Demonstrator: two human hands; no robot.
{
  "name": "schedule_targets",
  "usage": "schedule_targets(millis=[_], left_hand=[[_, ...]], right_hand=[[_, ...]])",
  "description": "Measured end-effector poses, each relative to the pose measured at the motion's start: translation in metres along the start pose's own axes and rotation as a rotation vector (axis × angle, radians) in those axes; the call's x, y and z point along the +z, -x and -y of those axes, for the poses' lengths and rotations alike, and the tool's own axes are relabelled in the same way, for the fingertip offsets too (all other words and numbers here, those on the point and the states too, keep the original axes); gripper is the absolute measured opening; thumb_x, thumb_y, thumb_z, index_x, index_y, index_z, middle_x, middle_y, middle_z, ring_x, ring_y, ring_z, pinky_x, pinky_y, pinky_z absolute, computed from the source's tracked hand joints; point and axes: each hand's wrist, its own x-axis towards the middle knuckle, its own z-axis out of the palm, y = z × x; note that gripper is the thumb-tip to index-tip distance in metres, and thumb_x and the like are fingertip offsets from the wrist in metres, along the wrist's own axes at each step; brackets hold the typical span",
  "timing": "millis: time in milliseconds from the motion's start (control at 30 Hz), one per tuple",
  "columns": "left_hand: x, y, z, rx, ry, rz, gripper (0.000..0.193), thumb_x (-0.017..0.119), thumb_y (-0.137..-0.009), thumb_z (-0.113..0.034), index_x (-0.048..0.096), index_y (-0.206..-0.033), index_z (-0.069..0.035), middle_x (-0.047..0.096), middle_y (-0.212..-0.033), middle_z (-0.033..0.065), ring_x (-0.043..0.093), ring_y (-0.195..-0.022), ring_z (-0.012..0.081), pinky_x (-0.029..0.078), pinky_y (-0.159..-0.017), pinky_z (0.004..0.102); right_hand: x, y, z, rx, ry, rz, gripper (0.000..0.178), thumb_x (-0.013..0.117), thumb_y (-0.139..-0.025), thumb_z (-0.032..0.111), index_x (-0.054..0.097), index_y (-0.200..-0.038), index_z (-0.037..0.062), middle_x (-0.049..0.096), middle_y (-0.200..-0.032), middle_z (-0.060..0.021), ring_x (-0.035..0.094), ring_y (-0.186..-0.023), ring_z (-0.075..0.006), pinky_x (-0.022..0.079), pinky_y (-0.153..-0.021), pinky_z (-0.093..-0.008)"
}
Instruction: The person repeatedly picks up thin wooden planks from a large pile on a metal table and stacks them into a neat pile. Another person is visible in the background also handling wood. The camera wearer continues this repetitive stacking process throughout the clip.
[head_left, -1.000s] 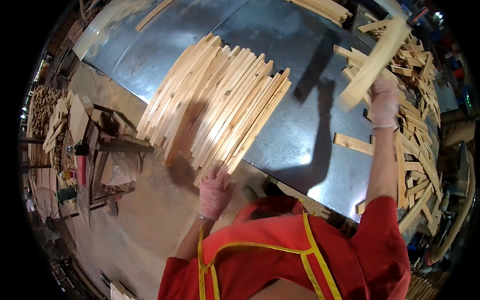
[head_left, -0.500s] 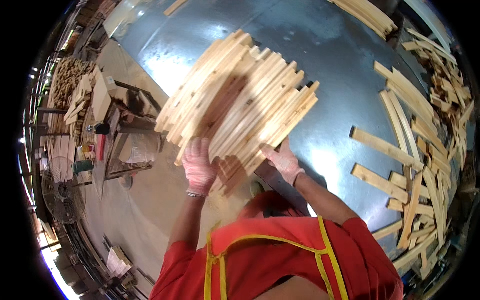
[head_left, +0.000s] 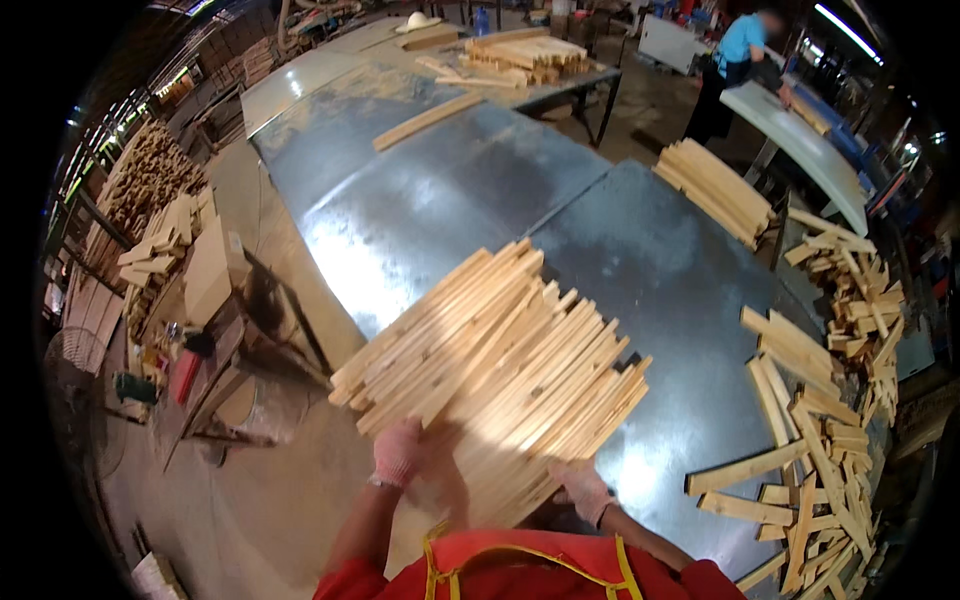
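Note:
A broad layer of pale wooden strips lies side by side on the grey metal table, overhanging its near left edge. Their ends are uneven, and one strip rests slantwise over the others. My left hand, in a pinkish knit glove, is closed on a strip's near end at the left of the layer. At the near right corner, my gloved right hand grips the edge of the strips, its fingertips partly hidden by the wood.
Loose offcuts are heaped along the table's right side. A neat strip stack sits at the far right, and a single strip lies farther back. A wooden stand is on the left. A person in blue works far right.
The view has tilted up, bringing the far tables and another person into sight. Among the strips, one now lies slanted across the middle. Both hands remain at the near ends.

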Motion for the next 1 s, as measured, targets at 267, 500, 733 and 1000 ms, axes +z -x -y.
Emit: schedule_targets(millis=[267,500,733,1000], left_hand=[[-0.05,-0.16,0.12,-0.007,-0.007,-0.006,0.024,0.07,-0.089,-0.034,0.069,-0.095,-0.011,0.074,-0.097,0.0185,0.073,-0.089,0.0434,0.056,-0.08,0.0548],[-0.098,-0.263,0.171,0.034,-0.171,-0.17,0.016,0.073,-0.087,-0.021,0.067,-0.094,-0.009,0.072,-0.09,0.0154,0.071,-0.089,0.0407,0.056,-0.077,0.0517],[-0.081,-0.203,0.045,-0.02,1.213,0.26,0.038,0.062,-0.102,-0.01,0.061,-0.138,0.001,0.07,-0.114,0.0035,0.066,-0.094,0.0136,0.055,-0.078,0.03],[0.02,-0.148,-0.146,0.041,1.183,0.829,0.028,0.056,-0.106,-0.013,0.069,-0.126,0.0,0.074,-0.109,0.0077,0.069,-0.095,0.0182,0.056,-0.082,0.035]], right_hand=[[0.135,-0.077,0.132,-0.131,-0.04,0.085,0.051,0.075,-0.099,0.038,0.062,-0.139,0.0088,0.066,-0.132,-0.0085,0.064,-0.119,-0.026,0.06,-0.089,-0.0468],[0.214,-0.13,0.219,-0.192,0.055,0.106,0.066,0.076,-0.094,0.043,0.059,-0.145,0.0057,0.068,-0.132,-0.0103,0.064,-0.122,-0.0258,0.06,-0.087,-0.0438],[0.18,-0.112,0.179,-0.467,0.316,0.193,0.074,0.073,-0.09,0.034,0.048,-0.151,0.0,0.067,-0.107,-0.0126,0.064,-0.094,-0.0233,0.056,-0.082,-0.0381],[0.093,-0.008,0.1,-0.3,-0.184,0.132,0.044,0.069,-0.095,0.018,0.067,-0.138,0.0047,0.074,-0.121,-0.0068,0.067,-0.109,-0.0195,0.054,-0.094,-0.0353]])
